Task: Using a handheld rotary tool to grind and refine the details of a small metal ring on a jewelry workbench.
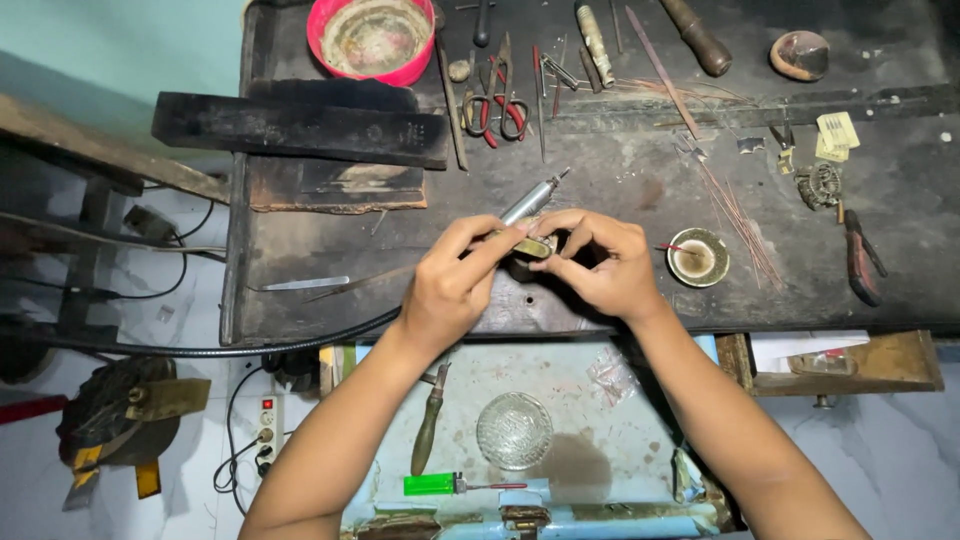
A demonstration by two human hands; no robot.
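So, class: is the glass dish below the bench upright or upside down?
Cannot tell. The glass dish lies flat on the pale blue tray, seen from straight above, so its round patterned face hides which side is up.

Both hands meet at the near edge of the workbench (600, 190): left hand (455, 290) left of right hand (600, 265), a small piece (533, 246) between their fingertips. Rotary handpiece (530, 200) runs far-right from the left hand. Small dish (698, 257) just right of the right hand; pliers (860, 255) farther right. Bowl (372, 38) far left, scissors (495, 105) right of it. Glass dish (514, 430) in the open drawer (560, 380) below, lighter (435, 484) nearer.
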